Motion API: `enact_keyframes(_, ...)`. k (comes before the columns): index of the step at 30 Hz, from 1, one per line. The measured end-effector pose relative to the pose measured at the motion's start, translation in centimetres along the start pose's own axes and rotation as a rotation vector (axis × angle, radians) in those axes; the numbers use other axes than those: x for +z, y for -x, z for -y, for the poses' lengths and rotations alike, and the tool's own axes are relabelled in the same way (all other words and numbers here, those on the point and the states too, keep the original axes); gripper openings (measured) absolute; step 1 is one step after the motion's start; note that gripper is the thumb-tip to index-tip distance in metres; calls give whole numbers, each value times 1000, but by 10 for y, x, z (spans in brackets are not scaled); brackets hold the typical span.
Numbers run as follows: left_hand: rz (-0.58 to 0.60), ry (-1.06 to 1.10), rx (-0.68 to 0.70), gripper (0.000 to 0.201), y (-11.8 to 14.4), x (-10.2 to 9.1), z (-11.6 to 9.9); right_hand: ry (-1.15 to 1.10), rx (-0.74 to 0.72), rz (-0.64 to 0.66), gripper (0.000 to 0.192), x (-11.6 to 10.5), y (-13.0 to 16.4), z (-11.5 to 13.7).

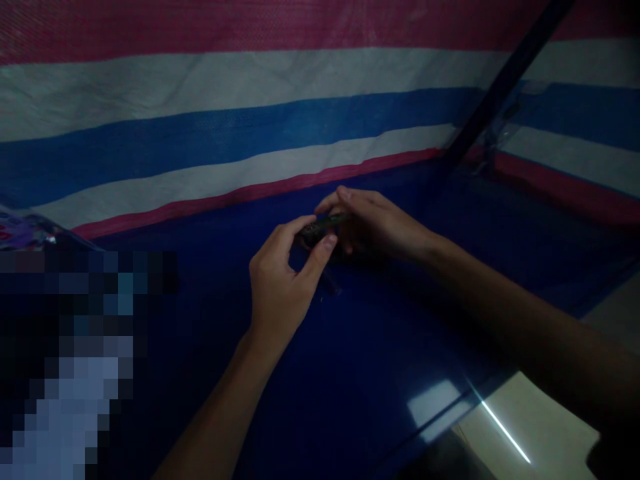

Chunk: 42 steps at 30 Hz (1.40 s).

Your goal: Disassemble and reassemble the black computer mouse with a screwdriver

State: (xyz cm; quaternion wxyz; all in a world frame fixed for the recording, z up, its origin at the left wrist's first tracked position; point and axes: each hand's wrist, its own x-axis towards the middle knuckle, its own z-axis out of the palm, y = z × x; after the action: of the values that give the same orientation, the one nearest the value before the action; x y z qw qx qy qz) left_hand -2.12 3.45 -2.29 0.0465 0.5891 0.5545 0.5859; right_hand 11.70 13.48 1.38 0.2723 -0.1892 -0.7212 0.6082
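Observation:
My left hand (283,277) and my right hand (375,223) meet over a glossy dark blue surface (350,373). Both pinch one small dark object (320,228) between thumb and fingertips; it is thin, with a faint green edge, and too dim to name. My left thumb and forefinger grip its near end. My right fingers cover its far end from above. The object sits just above or on the blue surface; I cannot tell which.
A woven tarp (225,120) striped pink, white and blue hangs behind the blue surface. A dark diagonal bar (500,87) crosses the upper right. A pale floor or panel (525,427) shows at the lower right. The lower left is blurred out.

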Motion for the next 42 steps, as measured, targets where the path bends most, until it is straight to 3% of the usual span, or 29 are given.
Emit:
enact_keyframes(4,-12,93,-119,25,-2,-3,-5,196,-184,45,32,4,4,1)
enact_keyframes(11,29,232,-191,34,-1,-1,-4,101,-99,3,31,5,3,1)
enact_keyframes(14,39,250,-249,29,0,0,-5,107,-70,22,25,3,0,-3)
enact_keyframes(16,43,285,-275,28,0,0,-7,112,-141,-27,22,2,0,-5)
enact_keyframes(18,25,321,-294,26,-1,0,-9,168,-262,-66,35,2,1,-6)
enact_keyframes(21,-31,398,-352,24,-3,0,-9,367,-395,-16,41,4,5,-5)
enact_keyframes(26,-9,593,-421,28,-4,3,-4,494,-443,-45,41,8,6,-5)
enact_keyframes(30,-2,607,-377,27,-3,5,-4,340,-382,-100,31,8,3,-8)
enact_keyframes(33,-92,492,-349,26,-4,4,-2,94,-263,-121,27,8,0,-9)
enact_keyframes(35,-126,395,-305,37,-5,3,0,-41,-150,-71,28,8,-1,-8)
enact_keyframes(42,106,161,26,43,3,4,-2,-375,165,198,30,2,-2,-3)
